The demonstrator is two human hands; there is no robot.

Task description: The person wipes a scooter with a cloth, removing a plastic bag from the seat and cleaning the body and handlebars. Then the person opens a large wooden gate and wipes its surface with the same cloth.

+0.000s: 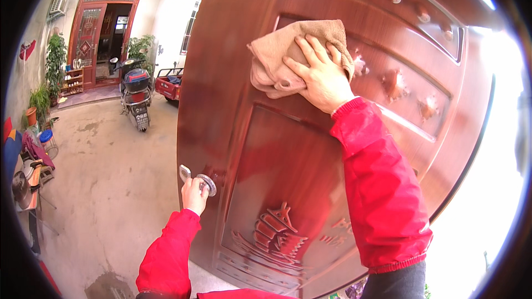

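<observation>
A large reddish-brown panelled door [291,149] stands before me, with raised bosses and an embossed sailing ship [276,234] on its panels. My right hand [322,70] lies spread on a folded tan cloth [274,50], pressing it flat against the upper part of the door. Lower on the left, my left hand [194,195] grips the round metal door handle [210,185] near the door's edge. A metal plate [184,172] sticks out from that edge just above the hand. Red sleeves cover both forearms.
A scooter [137,91] is parked on the concrete yard [95,162] to the left, beside a red cargo cart [168,85]. Behind it are an open house doorway [114,41] and a shoe rack [74,81]. Potted plants [39,99] and a pan [21,187] line the left wall.
</observation>
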